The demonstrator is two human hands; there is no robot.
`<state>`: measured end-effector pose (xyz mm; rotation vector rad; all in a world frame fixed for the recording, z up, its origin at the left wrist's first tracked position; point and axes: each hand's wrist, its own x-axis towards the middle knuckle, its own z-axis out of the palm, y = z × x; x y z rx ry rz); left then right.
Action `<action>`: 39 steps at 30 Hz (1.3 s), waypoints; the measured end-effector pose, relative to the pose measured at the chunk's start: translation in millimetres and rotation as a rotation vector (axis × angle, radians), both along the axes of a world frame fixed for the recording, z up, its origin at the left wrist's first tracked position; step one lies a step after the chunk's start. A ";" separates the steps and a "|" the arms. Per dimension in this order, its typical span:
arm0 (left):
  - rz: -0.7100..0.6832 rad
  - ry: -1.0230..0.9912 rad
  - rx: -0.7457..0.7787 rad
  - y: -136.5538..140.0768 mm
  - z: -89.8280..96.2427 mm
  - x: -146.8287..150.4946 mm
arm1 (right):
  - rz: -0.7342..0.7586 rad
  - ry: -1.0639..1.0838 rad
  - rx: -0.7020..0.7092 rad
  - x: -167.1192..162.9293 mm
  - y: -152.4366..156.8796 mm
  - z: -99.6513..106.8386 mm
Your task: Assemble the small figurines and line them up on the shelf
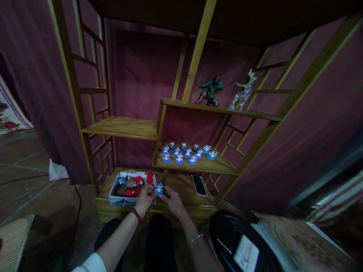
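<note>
Between my two hands is a small figurine [159, 188] with purple-blue hair and a blue round base, held upright. My left hand [146, 196] grips it from the left with closed fingers. From the right, the fingers of my right hand [172, 198] close on its other side. Just left of my hands an open cardboard box [117, 199] holds several figurines, some with red round bases and one blue. On the middle shelf [210, 165] above stand several similar figurines [179, 158] in rows, purple-based at the front and left, dark ones behind, blue-based ones at the right.
A phone [199, 185] lies on the bottom shelf at the right. On the upper shelf stand a green-cloaked figure [212, 90] and a clear deer ornament [244, 92]. Wooden uprights and another shelf [124, 126] frame the spot. A black round stool-like object [219, 223] is at lower right.
</note>
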<state>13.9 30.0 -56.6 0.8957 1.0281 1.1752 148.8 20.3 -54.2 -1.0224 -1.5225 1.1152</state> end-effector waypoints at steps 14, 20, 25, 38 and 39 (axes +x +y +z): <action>-0.136 0.059 0.088 -12.9 17.6 47.8 | -0.153 -0.010 -0.020 51.2 -18.3 10.3; -0.159 0.146 0.103 -16.2 23.1 69.2 | -0.248 -0.033 -0.013 75.3 -22.0 9.2; -0.208 0.219 0.171 -19.0 33.8 86.4 | -0.264 -0.043 0.029 93.8 -25.1 13.9; -0.238 0.205 0.123 -16.7 48.9 121.9 | -0.340 -0.024 0.030 128.4 -31.8 37.2; -0.241 0.216 0.124 -16.8 50.4 123.8 | -0.352 -0.022 0.033 130.7 -31.9 38.3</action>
